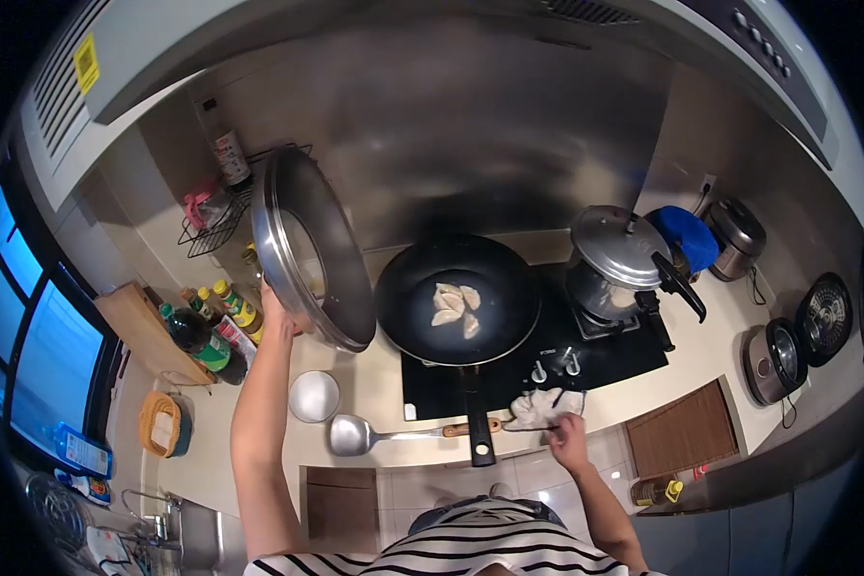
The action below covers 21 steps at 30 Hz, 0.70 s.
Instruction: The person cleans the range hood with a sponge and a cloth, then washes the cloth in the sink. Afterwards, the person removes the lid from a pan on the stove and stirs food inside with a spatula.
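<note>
Left hand (276, 309) grips the big steel-rimmed, glass-centred lid (312, 248) tilted on edge; right hand (568, 432) seemingly pinches chopsticks (533, 427).

My left hand (276, 309) holds big lid (309, 248) upright beside wok (457, 300) of dumplings (456, 305); right hand (568, 432) touches cloth (545, 405) at table (374, 384) edge.

Shiny metal lid (309, 252) – matt black pan (456, 298) – white cloth (544, 405)

Pan (456, 298) top open; raised lid (312, 252) blocks left, pressure cooker (619, 259) right.
</note>
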### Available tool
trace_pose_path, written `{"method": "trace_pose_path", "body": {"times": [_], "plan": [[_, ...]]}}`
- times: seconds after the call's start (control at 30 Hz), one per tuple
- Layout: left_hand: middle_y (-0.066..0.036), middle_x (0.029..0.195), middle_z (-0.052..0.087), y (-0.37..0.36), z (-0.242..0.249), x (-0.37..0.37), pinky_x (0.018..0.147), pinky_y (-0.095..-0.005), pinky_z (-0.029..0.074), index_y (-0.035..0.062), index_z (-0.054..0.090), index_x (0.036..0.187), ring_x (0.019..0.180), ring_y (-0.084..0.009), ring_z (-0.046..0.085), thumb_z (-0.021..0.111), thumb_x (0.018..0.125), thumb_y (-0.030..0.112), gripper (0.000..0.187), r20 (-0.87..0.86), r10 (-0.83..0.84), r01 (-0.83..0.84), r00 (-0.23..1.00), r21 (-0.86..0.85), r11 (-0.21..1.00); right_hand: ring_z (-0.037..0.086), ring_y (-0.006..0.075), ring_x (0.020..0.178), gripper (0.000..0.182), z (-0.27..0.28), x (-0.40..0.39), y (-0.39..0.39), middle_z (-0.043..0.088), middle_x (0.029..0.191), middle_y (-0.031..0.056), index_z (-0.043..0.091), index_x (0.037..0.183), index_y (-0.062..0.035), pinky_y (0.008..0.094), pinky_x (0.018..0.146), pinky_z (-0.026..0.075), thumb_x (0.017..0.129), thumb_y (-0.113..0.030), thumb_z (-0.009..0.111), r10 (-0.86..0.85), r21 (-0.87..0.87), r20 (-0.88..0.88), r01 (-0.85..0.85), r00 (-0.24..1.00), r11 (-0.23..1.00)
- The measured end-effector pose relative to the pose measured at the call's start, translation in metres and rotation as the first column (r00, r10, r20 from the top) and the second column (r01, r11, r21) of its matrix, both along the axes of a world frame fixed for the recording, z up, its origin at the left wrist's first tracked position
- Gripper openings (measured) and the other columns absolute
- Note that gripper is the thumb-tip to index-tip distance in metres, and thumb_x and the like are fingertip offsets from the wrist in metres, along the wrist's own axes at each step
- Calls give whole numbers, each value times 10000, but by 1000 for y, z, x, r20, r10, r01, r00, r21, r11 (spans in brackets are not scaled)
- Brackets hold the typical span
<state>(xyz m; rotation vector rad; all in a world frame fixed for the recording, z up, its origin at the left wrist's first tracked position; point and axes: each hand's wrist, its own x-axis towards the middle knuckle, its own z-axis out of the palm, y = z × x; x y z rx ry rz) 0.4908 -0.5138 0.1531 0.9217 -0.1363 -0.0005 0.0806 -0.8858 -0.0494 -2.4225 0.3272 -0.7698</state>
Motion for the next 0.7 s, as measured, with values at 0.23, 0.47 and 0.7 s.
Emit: {"method": "trace_pose_path", "body": {"times": [0.23, 0.47, 0.7], "plan": [[16, 631, 417, 14, -61, 26, 442, -237, 341, 126, 433, 690, 503, -112, 404, 386, 710, -83, 216, 23, 177, -178, 984, 118, 977, 448, 332, 896, 201, -27, -82, -2, 484, 893, 155, 542, 778, -61, 396, 806, 367, 587, -5, 568, -331, 0, -223, 340, 917, 940], [14, 621, 384, -2, -135, 79, 433, -225, 284, 127, 407, 660, 511, -103, 357, 343, 633, -132, 269, -43, 114, -101, 993, 227, 969, 441, 320, 907, 150, -17, -117, 42, 489, 897, 149, 576, 737, -82, 377, 807, 389, 595, -34, 579, -335, -18, -464, 370, 820, 929], [33, 599, 368, -16, -170, 110, 429, -217, 277, 144, 426, 680, 479, -85, 340, 379, 770, -25, 197, -226, 116, -82, 967, 154, 985, 446, 311, 963, 145, -17, -168, 63, 494, 976, 157, 618, 750, -102, 349, 832, 402, 606, -82, 613, -431, -56, -649, 526, 627, 849]]}}
